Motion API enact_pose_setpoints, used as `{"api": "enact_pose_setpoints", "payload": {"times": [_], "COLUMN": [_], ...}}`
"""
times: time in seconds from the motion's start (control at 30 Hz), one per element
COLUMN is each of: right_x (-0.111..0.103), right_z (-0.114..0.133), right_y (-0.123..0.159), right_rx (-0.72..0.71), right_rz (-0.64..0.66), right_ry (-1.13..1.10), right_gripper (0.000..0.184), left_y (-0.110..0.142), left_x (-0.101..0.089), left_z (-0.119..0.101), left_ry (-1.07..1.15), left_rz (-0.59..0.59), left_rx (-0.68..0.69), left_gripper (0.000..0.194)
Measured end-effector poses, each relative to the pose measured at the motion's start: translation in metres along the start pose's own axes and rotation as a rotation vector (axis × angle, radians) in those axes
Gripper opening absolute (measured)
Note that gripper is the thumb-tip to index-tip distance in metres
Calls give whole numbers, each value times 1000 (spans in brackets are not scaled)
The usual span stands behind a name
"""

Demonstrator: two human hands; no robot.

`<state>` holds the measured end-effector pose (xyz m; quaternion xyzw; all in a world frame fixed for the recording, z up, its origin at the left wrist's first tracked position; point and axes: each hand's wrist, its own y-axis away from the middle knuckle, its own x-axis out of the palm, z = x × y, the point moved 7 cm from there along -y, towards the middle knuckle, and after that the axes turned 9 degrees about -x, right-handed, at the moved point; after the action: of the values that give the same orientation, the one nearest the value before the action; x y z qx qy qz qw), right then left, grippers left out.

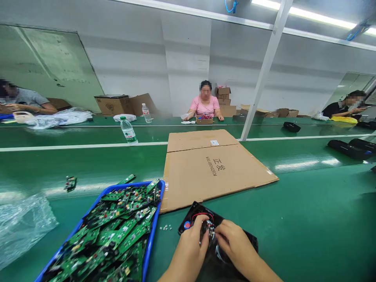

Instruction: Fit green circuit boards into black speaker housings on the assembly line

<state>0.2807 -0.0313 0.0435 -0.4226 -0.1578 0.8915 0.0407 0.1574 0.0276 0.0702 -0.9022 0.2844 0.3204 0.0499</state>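
A black plastic housing [219,215] lies in front of me at the table's near edge, with red wires and a round blue-and-red part [187,225] at its left. My left hand [190,244] is closed over it, thumb and fingers pinching a small circuit board [210,230] with silvery and white components. From the right, my right hand [236,243] comes in with its fingertips pressed together at the board's edge; what they pinch is too small to make out. Left of the hands, a blue tray [153,227] is heaped with green circuit boards [117,235].
A flattened cardboard sheet [194,176] lies beyond the housing. Several tiny white pieces [166,227] are scattered beside the tray. Clear plastic [23,227] and one loose board [70,183] lie left. A water bottle [128,130] stands farther back. Three people sit across the tables.
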Motion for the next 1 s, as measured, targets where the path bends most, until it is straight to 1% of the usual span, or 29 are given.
{"api": "enact_pose_setpoints", "payload": {"times": [0.07,0.13,0.27,0.33,0.43,0.5,0.57,0.67,0.73,0.8,0.87,0.97,1.0], "right_x": [3,5,7,7,7,6,4,1,-2,-4,-7,-15,-16], "right_z": [0,3,10,12,13,14,17,23,26,25,22,16,15], "right_y": [1,3,8,10,10,9,9,8,8,7,6,5,5], "right_rx": [-45,-108,-225,-247,-240,-238,-252,-332,-386,-405,-375,-271,-244], "right_rz": [-3,-43,-138,-156,-155,-163,-176,-205,-208,-185,-171,-184,-176], "right_ry": [106,208,360,393,425,447,448,427,406,372,323,200,142], "right_gripper": [17,17,17,18,18,19,19,21,23,23,23,19,20], "left_y": [1,2,3,3,4,5,5,5,6,5,5,3,3], "left_x": [2,4,7,7,7,7,8,6,5,5,3,-2,-4], "left_z": [0,0,1,0,-3,-4,-5,-5,-7,-10,-12,-14,-14], "left_ry": [-32,-72,-132,-147,-151,-141,-121,-94,-75,-52,-25,-3,-1], "left_rz": [6,13,25,21,9,27,40,35,38,59,94,137,149], "left_rx": [52,87,99,100,112,127,123,118,147,178,186,174,174], "left_gripper": [32,33,34,35,36,37,38,36,35,33,32,29,28]}}
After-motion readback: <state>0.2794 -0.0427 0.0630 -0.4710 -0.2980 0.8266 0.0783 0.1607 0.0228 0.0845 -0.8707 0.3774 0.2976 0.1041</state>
